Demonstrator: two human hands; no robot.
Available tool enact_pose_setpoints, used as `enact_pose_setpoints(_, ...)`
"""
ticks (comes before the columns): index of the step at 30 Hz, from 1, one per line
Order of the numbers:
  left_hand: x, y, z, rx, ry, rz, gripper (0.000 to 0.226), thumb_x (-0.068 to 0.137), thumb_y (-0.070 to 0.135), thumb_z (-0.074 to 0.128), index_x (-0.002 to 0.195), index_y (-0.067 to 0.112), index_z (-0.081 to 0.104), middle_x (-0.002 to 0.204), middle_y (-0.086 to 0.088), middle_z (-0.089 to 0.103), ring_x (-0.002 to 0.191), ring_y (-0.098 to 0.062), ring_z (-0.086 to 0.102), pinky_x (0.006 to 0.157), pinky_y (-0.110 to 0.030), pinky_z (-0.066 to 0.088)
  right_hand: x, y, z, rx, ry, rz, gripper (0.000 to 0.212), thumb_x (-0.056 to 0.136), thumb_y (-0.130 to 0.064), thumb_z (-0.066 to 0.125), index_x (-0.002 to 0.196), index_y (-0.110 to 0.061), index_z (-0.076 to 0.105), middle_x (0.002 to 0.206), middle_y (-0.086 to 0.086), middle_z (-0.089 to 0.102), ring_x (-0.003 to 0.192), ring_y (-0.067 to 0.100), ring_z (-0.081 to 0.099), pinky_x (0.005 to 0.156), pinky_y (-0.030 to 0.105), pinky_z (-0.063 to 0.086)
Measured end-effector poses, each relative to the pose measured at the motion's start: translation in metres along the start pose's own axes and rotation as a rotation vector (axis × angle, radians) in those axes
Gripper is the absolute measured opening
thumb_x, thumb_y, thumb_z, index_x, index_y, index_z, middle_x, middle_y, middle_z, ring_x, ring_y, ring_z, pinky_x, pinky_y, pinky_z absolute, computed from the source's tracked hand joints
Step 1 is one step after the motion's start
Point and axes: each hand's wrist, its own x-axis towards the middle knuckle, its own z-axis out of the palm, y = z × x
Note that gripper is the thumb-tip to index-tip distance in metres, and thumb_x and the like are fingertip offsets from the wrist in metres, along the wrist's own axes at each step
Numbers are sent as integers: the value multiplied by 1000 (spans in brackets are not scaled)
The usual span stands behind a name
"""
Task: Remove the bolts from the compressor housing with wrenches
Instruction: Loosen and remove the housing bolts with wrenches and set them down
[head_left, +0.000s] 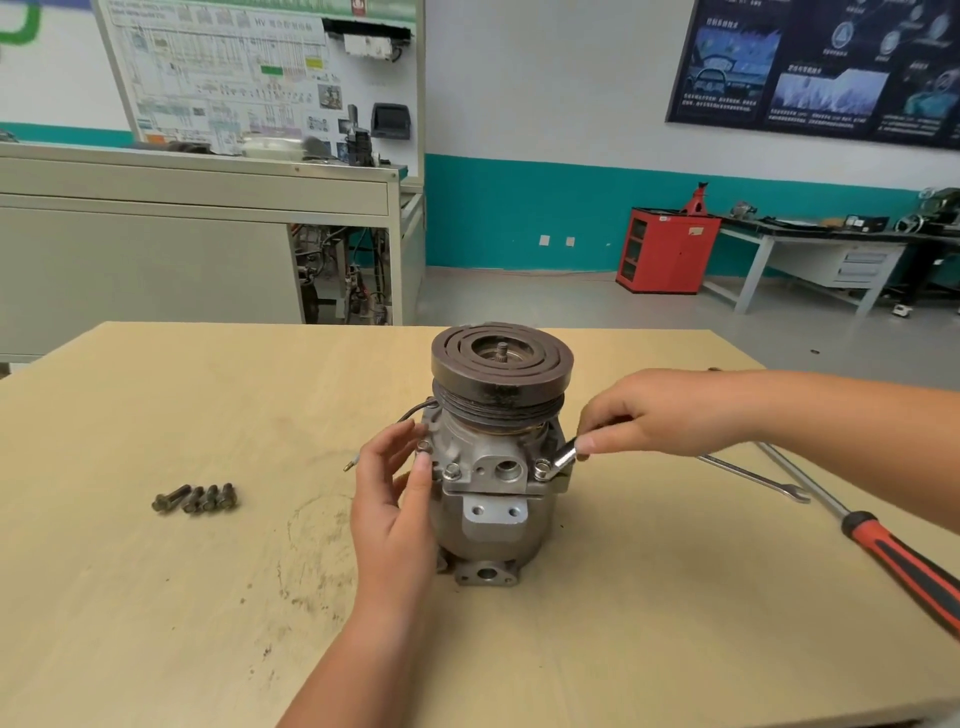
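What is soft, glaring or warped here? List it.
Head view throughout: light even and soft, faint shadows on the pale wooden table beside the grey metal compressor housing; a small glint on the shiny steel socket pinched by the right hand; the dark blue wall poster is too blurred to read, and its edges lean from the wide lens.

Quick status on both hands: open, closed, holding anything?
Left hand: open, fingers straight against the compressor housing.
Right hand: closed, pinching the socket wrench at the right bolt.
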Motion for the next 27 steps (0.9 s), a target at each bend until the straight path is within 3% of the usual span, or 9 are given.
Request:
enact_pose_setpoints(3, 6, -1, -3, 6, 0, -37, 16, 83, 31, 57, 95, 39, 64, 108, 6, 66, 102, -10, 61, 77, -17, 48, -8, 10, 0, 110, -86, -3, 22, 96, -45, 42, 99, -41, 63, 83, -13, 59, 78, 2, 54, 77, 20, 46)
enact_pose_setpoints(5, 12, -1, -7, 23, -24, -39, 14, 80, 30, 60, 83, 40, 68, 102, 6, 66, 98, -12, 61, 76, -17, 47, -17, 18, 3, 295, -168, 7, 25, 100, -33, 40, 105, -33, 64, 74, -14, 57, 70, -2, 54, 73, 16, 47)
enact_pose_setpoints(10, 23, 2, -18, 75, -131, 6, 17, 79, 25, 61, 76, 39, 70, 96, 11, 66, 97, -10, 61, 74, -14, 47, -32, 12, 32, 807, -149, -12, 19, 101, -18, 39, 101, -13, 57, 67, -4, 63, 66, 14, 66, 62, 24, 53)
enact_pose_setpoints(15, 22, 3, -17, 128, -162, 44, 22, 84, 26, 55, 81, 42, 71, 98, 15, 65, 98, -2, 59, 74, -9, 44, -34, -11, 46, 1181, -110, 3, 22, 100, -16, 39, 94, -8, 59, 57, -1, 60, 49, 11, 60, 44, 18, 46)
enact_pose_setpoints(17, 21, 2, -16, 130, -172, 44, 26, 87, 26, 51, 82, 43, 70, 99, 17, 64, 100, -1, 58, 78, -11, 44, -31, -15, 45, 1195, -120, 9, 24, 100, -15, 39, 95, -7, 61, 55, -1, 58, 45, 9, 56, 42, 18, 44)
enact_pose_setpoints(21, 21, -2, -17, 138, -185, 30, 28, 90, 29, 45, 84, 44, 68, 102, 16, 62, 102, -14, 56, 88, -33, 45, -27, -15, 36, 1096, -193, 26, 28, 101, -19, 38, 96, -7, 63, 54, -3, 55, 44, 7, 53, 42, 17, 44)
enact_pose_setpoints(25, 17, 0, -14, 95, -188, 4, 11, 82, 44, 55, 89, 43, 64, 101, 17, 62, 99, -5, 57, 77, -15, 45, -26, -11, 20, 815, -227, 98, 27, 100, -28, 42, 91, -13, 64, 52, -6, 53, 43, 6, 49, 42, 18, 44)
enact_pose_setpoints(27, 17, -2, -14, 7, -161, -54, 13, 79, 36, 63, 91, 41, 62, 103, 15, 65, 100, -6, 58, 75, -16, 47, -24, -9, 12, 720, -203, 133, 26, 99, -31, 44, 88, -15, 61, 51, -7, 50, 42, 6, 44, 41, 18, 41)
